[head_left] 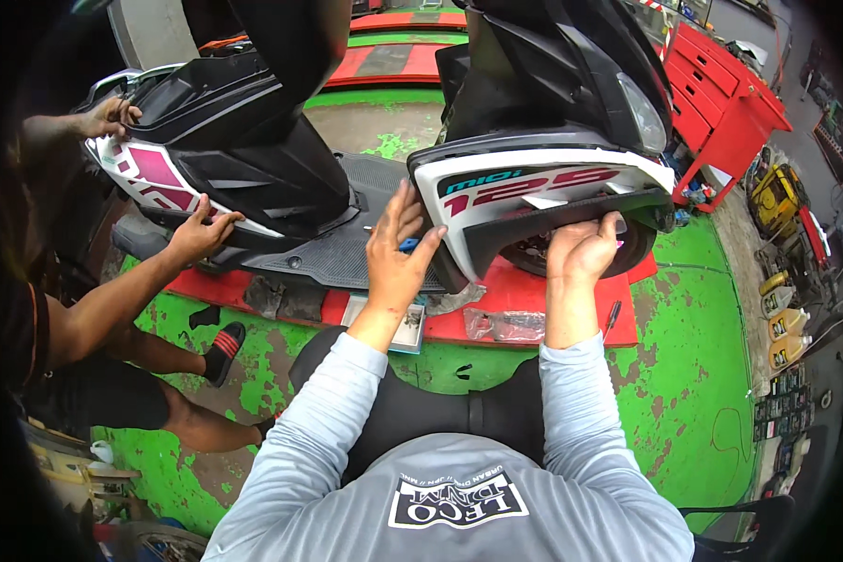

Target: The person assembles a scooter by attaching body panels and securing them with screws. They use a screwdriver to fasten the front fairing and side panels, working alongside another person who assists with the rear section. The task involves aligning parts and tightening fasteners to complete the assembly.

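A white side panel (525, 180) with teal and magenta markings sits on the front of a black scooter (553, 84). My left hand (398, 248) lies along its left edge, fingers stretched and thumb apart. Below the panel, my right hand (579, 251) is palm up, gripping the black lower edge; its fingers are partly hidden behind it. Something small and blue (408, 245) shows beside my left palm; I cannot tell what it is. The front wheel (637, 248) is partly visible behind my right hand.
At left, a co-worker's hands (201, 234) touch the white and magenta rear panel (155, 178). The scooter stands over a red platform (440, 323) bearing a shallow tray (408, 328), a clear plastic bag (506, 325) and a screwdriver (613, 317). A red tool cabinet (721, 112) stands at right.
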The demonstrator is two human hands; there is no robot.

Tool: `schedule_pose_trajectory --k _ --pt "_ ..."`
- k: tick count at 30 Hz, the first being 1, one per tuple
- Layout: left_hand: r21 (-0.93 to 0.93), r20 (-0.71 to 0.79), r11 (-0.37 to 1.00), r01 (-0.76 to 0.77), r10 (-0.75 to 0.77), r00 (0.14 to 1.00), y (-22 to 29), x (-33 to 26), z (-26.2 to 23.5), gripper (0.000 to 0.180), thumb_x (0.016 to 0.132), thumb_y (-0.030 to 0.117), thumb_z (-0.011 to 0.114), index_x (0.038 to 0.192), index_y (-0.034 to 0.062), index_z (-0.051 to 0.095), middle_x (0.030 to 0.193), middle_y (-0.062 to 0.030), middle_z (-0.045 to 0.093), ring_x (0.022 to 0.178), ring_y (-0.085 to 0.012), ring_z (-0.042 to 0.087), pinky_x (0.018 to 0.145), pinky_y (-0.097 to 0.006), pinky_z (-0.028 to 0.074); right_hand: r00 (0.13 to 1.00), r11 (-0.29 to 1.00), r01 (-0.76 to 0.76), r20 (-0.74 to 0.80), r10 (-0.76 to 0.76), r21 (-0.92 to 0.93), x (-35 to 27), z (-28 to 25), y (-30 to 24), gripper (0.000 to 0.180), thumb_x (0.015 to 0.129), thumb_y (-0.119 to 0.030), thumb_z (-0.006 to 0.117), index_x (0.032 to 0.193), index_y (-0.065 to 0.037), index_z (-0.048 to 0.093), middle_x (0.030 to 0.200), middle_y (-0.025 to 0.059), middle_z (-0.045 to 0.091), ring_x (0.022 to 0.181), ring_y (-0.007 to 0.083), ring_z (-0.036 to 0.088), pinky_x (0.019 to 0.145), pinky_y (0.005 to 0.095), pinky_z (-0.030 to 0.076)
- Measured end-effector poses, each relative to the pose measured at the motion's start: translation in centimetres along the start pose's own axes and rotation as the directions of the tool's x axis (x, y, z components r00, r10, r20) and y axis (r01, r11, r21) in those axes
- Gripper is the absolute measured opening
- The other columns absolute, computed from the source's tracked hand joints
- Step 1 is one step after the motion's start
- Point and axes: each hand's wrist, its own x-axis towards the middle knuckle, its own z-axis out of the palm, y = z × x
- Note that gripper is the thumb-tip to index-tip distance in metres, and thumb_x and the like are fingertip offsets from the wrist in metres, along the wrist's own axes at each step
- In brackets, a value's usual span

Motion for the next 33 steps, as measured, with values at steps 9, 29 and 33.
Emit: schedule_pose_trajectory --k 9,29,33 --pt "0.238 -0.05 0.952 -0.194 0.211 0.976 2.7 4.0 0.8 0.071 0.078 0.0 0.083 0.143 0.0116 0.057 0.138 -0.0139 0.055 0.113 -0.0224 0.065 0.085 -0.032 0.063 0.999 0.998 -0.037 -0.013 0.038 0.055 0.3 0.3 0.5 0.049 0.112 -0.036 0.03 0.144 -0.001 0.044 0.151 0.0142 0.047 0.141 0.0269 0.042 0.124 0.0438 0.025" --pt "0.228 -0.002 0.929 -0.29 0.298 0.954 2.6 4.5 0.8 0.065 0.083 -0.006 0.077 0.142 0.0127 0.06 0.125 -0.0088 0.056 0.097 -0.0111 0.062 0.07 -0.021 0.058 0.989 0.983 -0.12 -0.1 0.107 -0.135 0.8 -1.1 -1.3 0.034 0.108 -0.028 0.048 0.137 -0.01 0.045 0.127 0.0055 0.057 0.112 0.0205 0.057 0.09 0.0404 0.047" --pt "0.276 0.018 0.911 -0.308 0.315 0.949 2.9 4.7 0.7 0.064 0.084 -0.006 0.076 0.143 0.0128 0.06 0.124 -0.0088 0.056 0.098 -0.0112 0.061 0.069 -0.021 0.057 0.987 0.961 -0.075 -0.158 0.033 -0.265 4.1 -1.2 -5.6 0.051 0.102 -0.027 0.055 0.146 -0.009 0.038 0.134 0.0072 0.056 0.121 0.0231 0.054 0.099 0.0478 0.041"
